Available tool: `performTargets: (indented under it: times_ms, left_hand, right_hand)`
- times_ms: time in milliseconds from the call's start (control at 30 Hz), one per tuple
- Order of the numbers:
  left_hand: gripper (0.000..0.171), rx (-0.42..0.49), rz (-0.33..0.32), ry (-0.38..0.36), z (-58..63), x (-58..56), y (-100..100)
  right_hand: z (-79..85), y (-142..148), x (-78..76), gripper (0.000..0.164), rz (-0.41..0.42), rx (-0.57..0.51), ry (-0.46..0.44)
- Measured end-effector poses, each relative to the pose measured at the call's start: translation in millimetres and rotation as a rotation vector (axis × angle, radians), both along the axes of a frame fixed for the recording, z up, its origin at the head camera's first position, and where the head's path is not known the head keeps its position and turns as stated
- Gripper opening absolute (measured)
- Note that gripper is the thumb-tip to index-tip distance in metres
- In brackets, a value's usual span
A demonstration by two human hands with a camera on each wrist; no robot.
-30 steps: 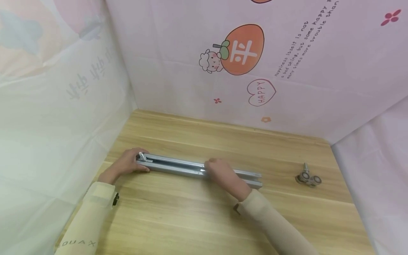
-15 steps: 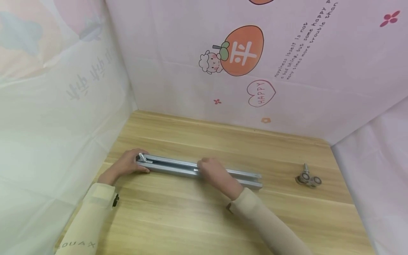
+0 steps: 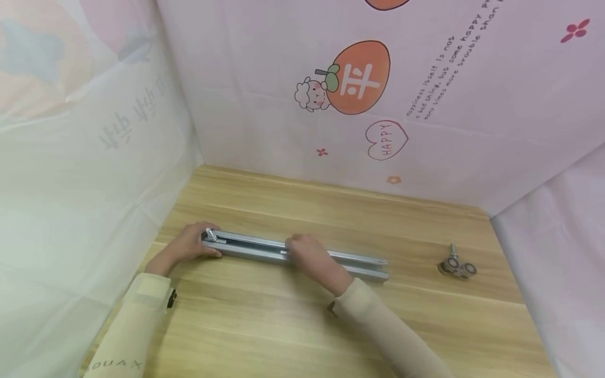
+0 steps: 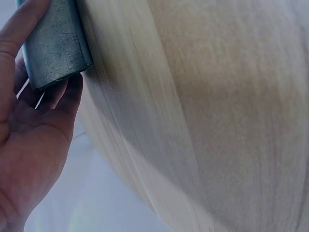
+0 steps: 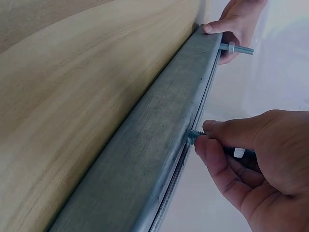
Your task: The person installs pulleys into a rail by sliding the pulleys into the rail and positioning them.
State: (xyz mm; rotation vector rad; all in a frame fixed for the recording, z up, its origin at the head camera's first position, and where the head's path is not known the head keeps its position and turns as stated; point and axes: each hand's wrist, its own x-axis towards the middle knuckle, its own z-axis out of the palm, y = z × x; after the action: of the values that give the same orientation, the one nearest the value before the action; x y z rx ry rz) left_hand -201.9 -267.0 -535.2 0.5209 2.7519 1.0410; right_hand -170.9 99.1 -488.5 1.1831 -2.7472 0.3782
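Note:
A long grey metal channel rail (image 3: 252,254) lies on the wooden table with its slot facing up. My left hand (image 3: 189,242) grips the rail's left end, thumb on the near side; the left wrist view shows fingers round the rail end (image 4: 58,48). Beside that hand, a bolt (image 3: 211,234) with a nut stands out of the slot. Near the rail's middle, my right hand (image 3: 313,258) pinches a second threaded bolt (image 5: 193,137) between thumb and fingers. This bolt also sticks out of the slot; its base is hidden inside the rail.
A roller trolley (image 3: 457,266) with several wheels and an upright bolt sits on the table (image 3: 264,325) to the right. Printed cloth walls (image 3: 264,115) enclose the table at the back, left and right.
My right hand has slid left along the rail, carrying the pinched bolt along the slot. My left hand, the rail and the roller trolley have stayed in place.

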Motion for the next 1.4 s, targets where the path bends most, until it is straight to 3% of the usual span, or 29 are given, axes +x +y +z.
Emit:
performTargets:
  times_ms: [300, 467, 700, 967, 1167, 1400]
  left_hand:
    - [0.070, 0.011, 0.001, 0.002, -1.1, -0.6, 1]
    - [0.070, 0.009, 0.002, 0.007, 0.5, 0.6, 1]
    - [0.070, 0.014, -0.002, 0.019, -1.6, 0.6, 1]
    - [0.071, 0.009, 0.015, -0.001, -3.0, 2.4, 0]
    - [0.072, 0.014, 0.002, 0.011, -1.1, 1.5, 1]
    - [0.070, -0.001, 0.001, 0.020, -0.5, 0.4, 0]
  right_hand:
    - [0.6, -1, -1.3, 0.016, 0.014, -0.010, -0.013]
    - [4.2, -1, -1.6, 0.003, -0.008, -0.033, -0.111]
    - [14.6, 8, 1.4, 0.045, -0.085, -0.021, -0.191]
    - [30.6, 36, -1.6, 0.056, -0.225, 0.019, -0.268]
    - [37.9, 72, -5.2, 0.051, -0.267, -0.024, -0.199]
    - [43.5, 120, -8.6, 0.049, -0.369, -0.003, -0.138]
